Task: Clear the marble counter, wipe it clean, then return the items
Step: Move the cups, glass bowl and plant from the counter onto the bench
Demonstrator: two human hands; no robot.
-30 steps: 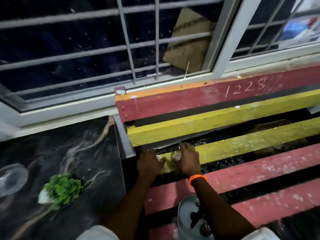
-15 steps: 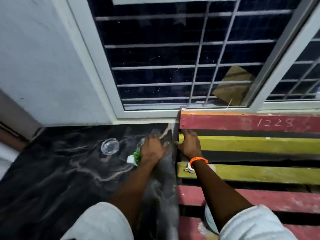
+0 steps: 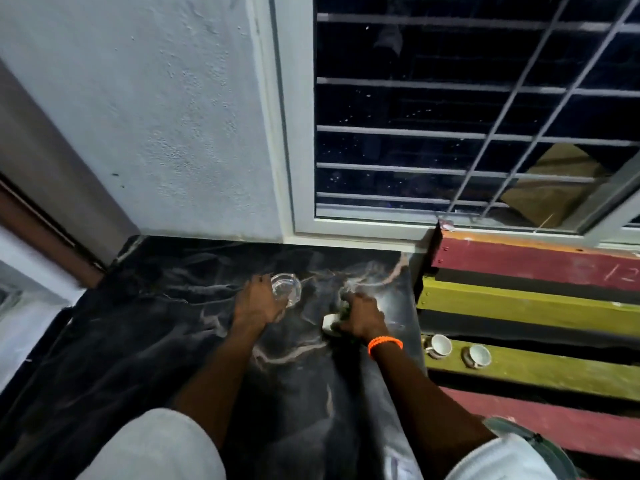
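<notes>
L hand (image 3: pixel 256 303) fingers curled on glass bowl (image 3: pixel 286 289); R hand (image 3: pixel 362 315), at its 3 o'clock, gripped plant pot (image 3: pixel 329 321) on counter (image 3: pixel 145 327).

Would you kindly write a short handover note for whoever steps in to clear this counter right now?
Left hand grips the clear glass dish on the marble counter.
Right hand holds the small white pot with the green plant, also on the counter.
Two white cups already sit on the yellow plank of the bench.
Done: cups moved off.
Left: move dish and plant across, wipe the marble, return everything.
</notes>
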